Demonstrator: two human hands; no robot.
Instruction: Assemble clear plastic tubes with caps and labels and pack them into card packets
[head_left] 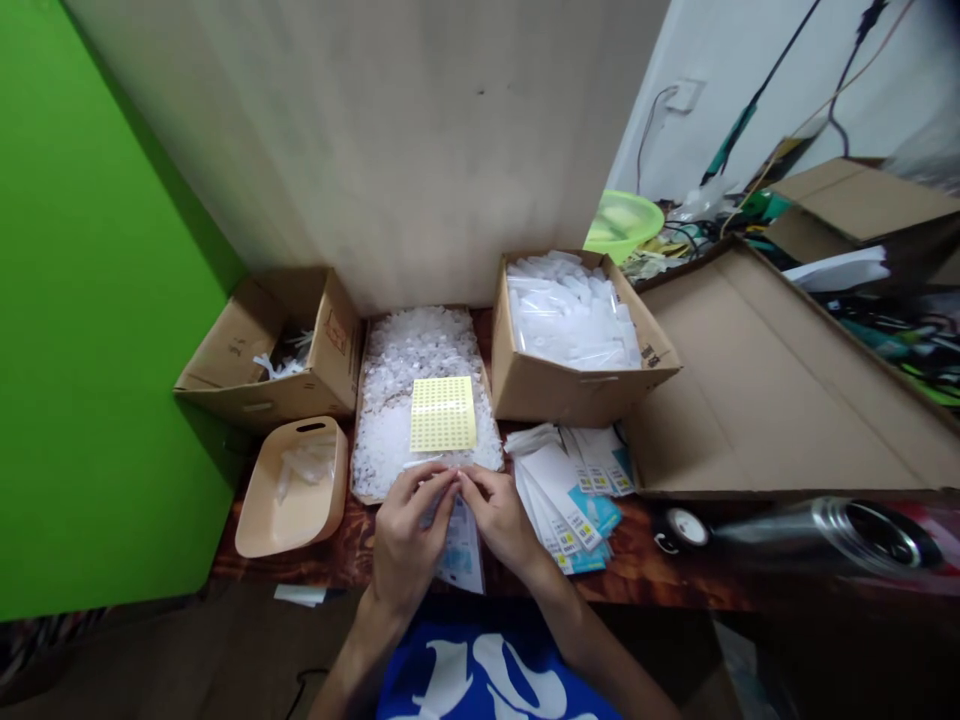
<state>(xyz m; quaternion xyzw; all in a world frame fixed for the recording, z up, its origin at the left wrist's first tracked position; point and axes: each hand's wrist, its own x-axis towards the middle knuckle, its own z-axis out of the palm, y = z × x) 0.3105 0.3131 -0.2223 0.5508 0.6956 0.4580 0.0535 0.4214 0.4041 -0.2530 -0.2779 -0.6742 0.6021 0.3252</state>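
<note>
My left hand (416, 530) and my right hand (501, 515) meet fingertip to fingertip over the front edge of a shallow cardboard tray (358, 440). Both are pinched closed; whatever lies between the fingertips is too small to make out. Small translucent white plastic pieces (382, 430) fill the tray. On top of them, just beyond my fingers, lies a yellow sheet of small printed stickers (442, 413). Beneath my hands, partly hidden, is a clear printed packet (463, 555).
Left stand a cardboard box (262, 398) and a beige bin (289, 515) holding several clear pieces. Right are a box (562, 395) of translucent plastic pieces, printed white-and-blue packets (559, 490), a large open carton (757, 400), a small round dial (686, 527) and a metal flask (780, 540).
</note>
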